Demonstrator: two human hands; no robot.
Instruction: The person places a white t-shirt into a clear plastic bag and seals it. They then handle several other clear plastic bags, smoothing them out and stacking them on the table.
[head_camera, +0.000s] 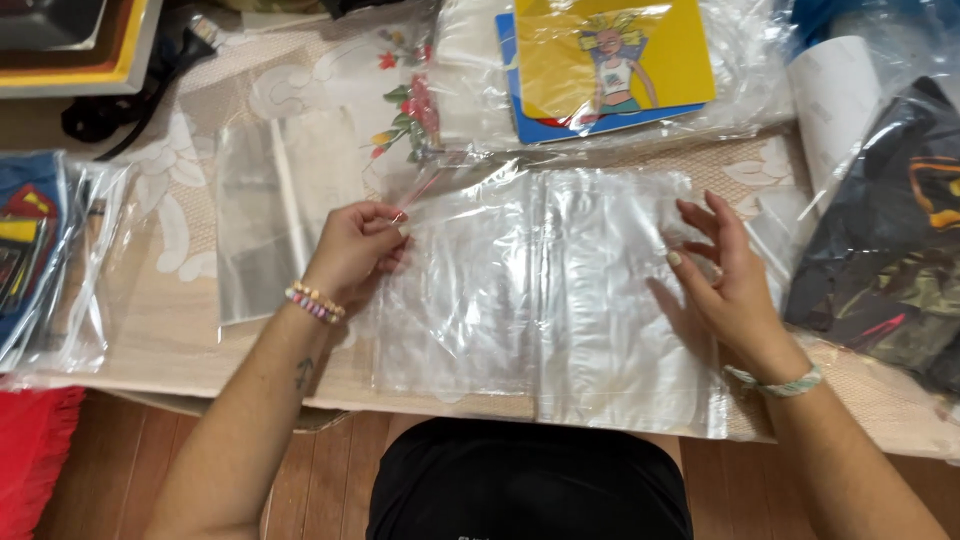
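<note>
A: Item one, left hand (352, 250). State of fingers?

B: Fingers (385, 222) curled in, thumb and forefinger tips pinched together on the thin adhesive strip (420, 192) at the upper left corner of the clear plastic bag (500, 290). The strip runs up and away from the pinch, toward the far side of the bag. A beaded bracelet (315, 302) sits on that wrist.

A: Item two, right hand (725, 280).

B: Fingers (700, 225) spread and slightly bent, nothing gripped. The fingertips rest on the bag's upper right part, palm low over its right edge. A woven wristband (775, 382) circles the wrist.

A: Item three, the bag itself.

B: Transparent, flat, lying on the table (150, 350) directly before the person, near edge overhanging the table's front. A lengthwise fold or seam runs down its middle.

A: Surroundings, taken from the bag.

B: Just left of the bag: a second empty clear sleeve (260, 220), flat on the floral tablecloth (400, 100). Well left of the bag: a bagged blue item with coloured print (25, 250). Beyond the bag's far edge: a yellow and blue printed card (610, 60) showing a cartoon figure, wrapped in plastic. Right of the bag: dark printed fabric in plastic wrap (890, 240), touching or very nearly touching the bag's right side; I cannot tell which. Left of the bag and below table level: red fabric (35, 450).
</note>
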